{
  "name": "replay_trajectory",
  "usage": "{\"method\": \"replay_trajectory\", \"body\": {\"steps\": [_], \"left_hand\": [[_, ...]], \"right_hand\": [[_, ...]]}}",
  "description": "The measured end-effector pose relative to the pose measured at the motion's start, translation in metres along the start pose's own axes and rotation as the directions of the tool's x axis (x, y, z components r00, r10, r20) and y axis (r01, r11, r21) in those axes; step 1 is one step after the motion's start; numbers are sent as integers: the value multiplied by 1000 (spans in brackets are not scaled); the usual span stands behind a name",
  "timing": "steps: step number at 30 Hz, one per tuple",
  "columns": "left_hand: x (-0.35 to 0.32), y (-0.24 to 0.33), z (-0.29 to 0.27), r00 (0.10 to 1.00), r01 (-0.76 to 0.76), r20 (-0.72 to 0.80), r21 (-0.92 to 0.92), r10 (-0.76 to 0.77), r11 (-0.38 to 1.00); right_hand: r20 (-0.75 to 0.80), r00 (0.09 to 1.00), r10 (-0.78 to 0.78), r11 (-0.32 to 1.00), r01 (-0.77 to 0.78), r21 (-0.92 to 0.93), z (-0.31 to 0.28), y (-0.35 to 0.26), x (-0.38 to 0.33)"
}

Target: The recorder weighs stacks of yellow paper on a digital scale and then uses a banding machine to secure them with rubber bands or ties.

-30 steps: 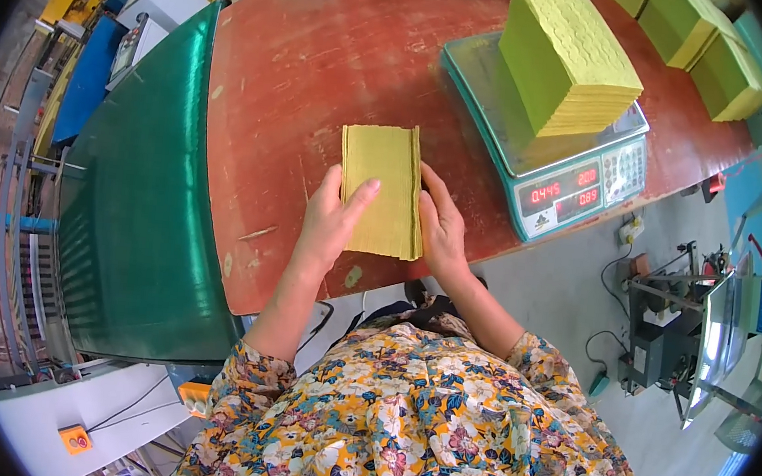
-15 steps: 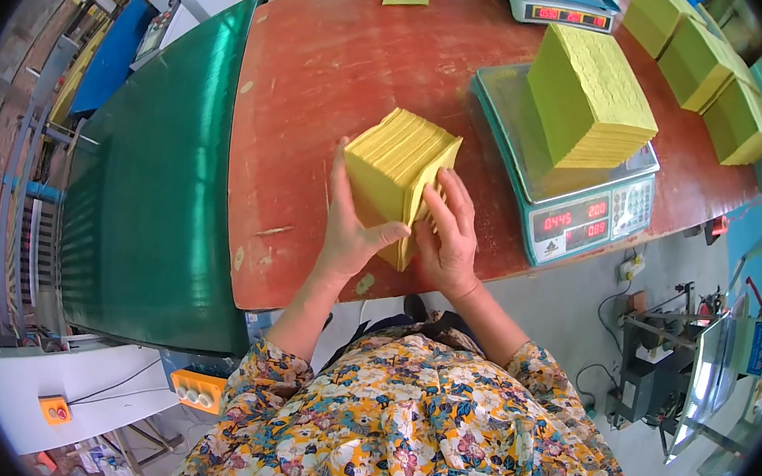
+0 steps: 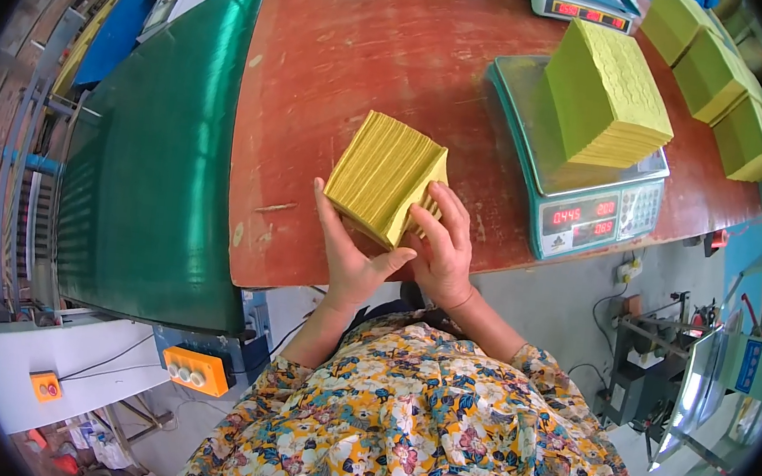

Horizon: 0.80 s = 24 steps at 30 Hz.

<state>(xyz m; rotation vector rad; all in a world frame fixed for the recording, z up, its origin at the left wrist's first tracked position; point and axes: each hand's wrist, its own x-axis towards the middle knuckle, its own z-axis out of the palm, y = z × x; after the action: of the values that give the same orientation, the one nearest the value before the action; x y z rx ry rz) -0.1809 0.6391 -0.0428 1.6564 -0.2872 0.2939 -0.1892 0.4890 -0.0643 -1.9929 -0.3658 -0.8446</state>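
Bright, mostly even light over my work; heavy fisheye at the rim.
Light looks to come from above: the yellow stack on the scale is bright on top, shaded on its left face. Pale glare streaks the green panel; soft sheen on the red tabletop; hot white patch on the shiny panel at right. My left hand and right hand read clear, grooves on the held stack resolve fine. Straight edges bow, corners go black, bluish fringing lower left, far background soft.
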Motion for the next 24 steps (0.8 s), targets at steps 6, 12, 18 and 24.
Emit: {"method": "replay_trajectory", "body": {"steps": [6,12,18,24], "left_hand": [[-3,-12,8,990,3,-142,198,25,980],[8,-4,6,996,66,-61,-17,-67,998],[31,11,-3,983,186,58,-296,-176,937],[44,-6,-28,782,613,300,-533,-547,583]], "right_hand": [[85,989,124,970,-139,201,-16,-5,8],[132,831,541,587,-485,648,-20,43,51],[545,695,469,243,-694,677,-11,55,88],[679,532,506,380,-844,379,-20,53,64]]}}
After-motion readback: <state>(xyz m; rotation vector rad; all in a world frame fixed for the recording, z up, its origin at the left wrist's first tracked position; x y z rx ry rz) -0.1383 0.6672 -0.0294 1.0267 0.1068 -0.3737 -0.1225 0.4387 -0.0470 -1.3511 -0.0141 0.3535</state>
